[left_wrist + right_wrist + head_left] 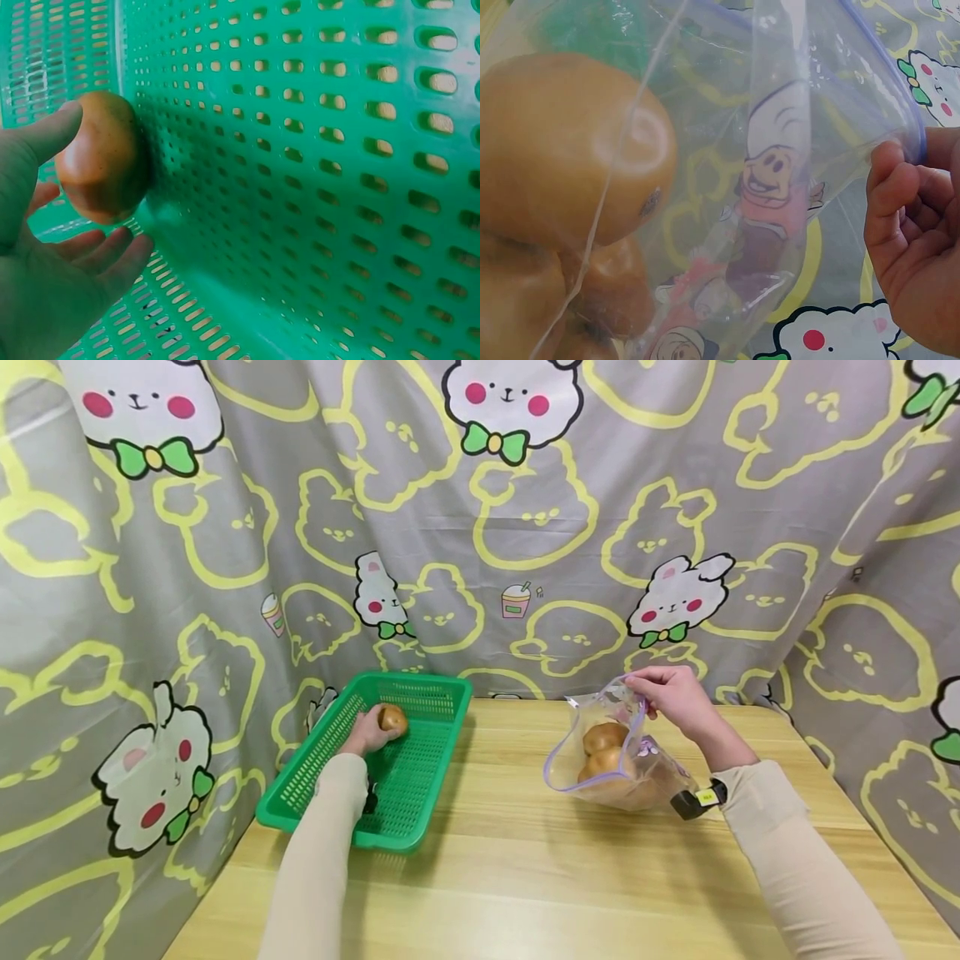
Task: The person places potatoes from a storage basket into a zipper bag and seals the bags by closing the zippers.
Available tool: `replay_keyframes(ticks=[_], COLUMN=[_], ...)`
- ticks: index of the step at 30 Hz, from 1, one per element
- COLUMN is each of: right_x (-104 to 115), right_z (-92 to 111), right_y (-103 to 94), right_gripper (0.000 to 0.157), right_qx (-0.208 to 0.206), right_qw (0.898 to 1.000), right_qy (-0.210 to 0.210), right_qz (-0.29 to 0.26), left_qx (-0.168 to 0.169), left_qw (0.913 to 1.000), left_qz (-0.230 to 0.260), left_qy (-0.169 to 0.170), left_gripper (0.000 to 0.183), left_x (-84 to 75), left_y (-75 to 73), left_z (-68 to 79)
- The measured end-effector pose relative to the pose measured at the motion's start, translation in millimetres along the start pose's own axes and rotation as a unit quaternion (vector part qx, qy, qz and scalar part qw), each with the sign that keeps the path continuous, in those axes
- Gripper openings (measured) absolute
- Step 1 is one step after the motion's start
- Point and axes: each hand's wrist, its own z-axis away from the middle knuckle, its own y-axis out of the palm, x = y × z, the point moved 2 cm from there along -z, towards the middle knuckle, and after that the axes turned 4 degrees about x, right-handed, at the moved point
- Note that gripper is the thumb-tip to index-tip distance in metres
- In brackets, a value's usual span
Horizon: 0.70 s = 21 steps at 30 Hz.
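Note:
In the green basket [441, 760], my left hand [366, 732] is at a smooth, speckled orange-brown fruit [109, 161]. The left wrist view shows the thumb against the fruit's side; the other fingers extend loosely beneath, and several stand a little apart from it. On the right, my right hand [670, 692] pinches the rim of a clear zip bag [645, 781] with a purple seal and cartoon prints. The bag's mouth gapes toward the basket. Inside it lie several similar fruits [570, 150], one bearing a small sticker.
A light wooden table [487, 877] carries both the basket and the bag. Grey curtains [525, 543] with cartoon rabbit prints hang behind and at both sides, close to the basket's left wall. A black wrist device [697, 799] sits below the right hand, by the bag.

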Motion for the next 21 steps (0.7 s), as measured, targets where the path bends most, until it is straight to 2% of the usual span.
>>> replay_keyframes(ticks=[11, 21], right_x=[-1.6, 0.3], right_z=[-0.9, 0.4], right_y=[-2.6, -4.3], right_gripper=[0.033, 0.034], right_qx=[0.000, 0.005], right_qw=[1.000, 1.000], right_qy=[-0.002, 0.001], right_qz=[-0.001, 0.002], left_qx=[0.023, 0.027], left_qw=[0.9996, 0.9982], left_qz=[0.014, 0.042], left_qy=[0.003, 0.034], left_gripper=[0.067, 0.052], left_x=[4.6, 4.9], left_y=[2.2, 2.3], left_z=[-1.3, -1.8])
